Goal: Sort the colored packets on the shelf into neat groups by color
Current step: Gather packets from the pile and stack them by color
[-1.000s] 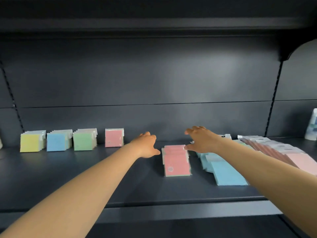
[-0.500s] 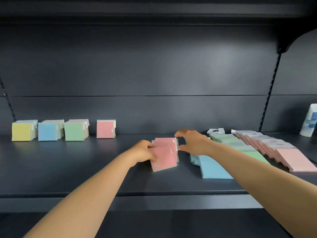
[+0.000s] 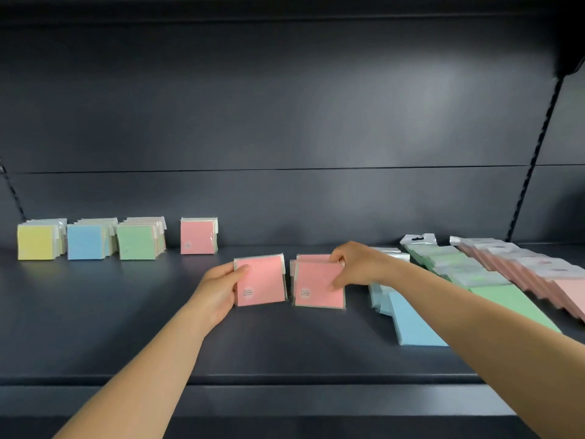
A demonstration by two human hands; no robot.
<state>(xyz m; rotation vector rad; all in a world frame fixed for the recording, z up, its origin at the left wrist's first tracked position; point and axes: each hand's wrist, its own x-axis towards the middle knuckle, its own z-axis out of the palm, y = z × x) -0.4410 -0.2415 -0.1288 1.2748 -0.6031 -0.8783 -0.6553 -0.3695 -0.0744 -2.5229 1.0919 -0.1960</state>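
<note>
While the left hand (image 3: 218, 288) grips one pink packet (image 3: 260, 280) and the right hand (image 3: 357, 264) pinches a second pink packet (image 3: 318, 288), the standing pink group (image 3: 198, 236) lies up-left, nearer the left.

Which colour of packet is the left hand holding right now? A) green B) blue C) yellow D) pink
D: the left hand grips a pink packet by its left edge, thumb on its front, while the yellow, blue and green stacks stand untouched at the back left of the shelf.
</note>
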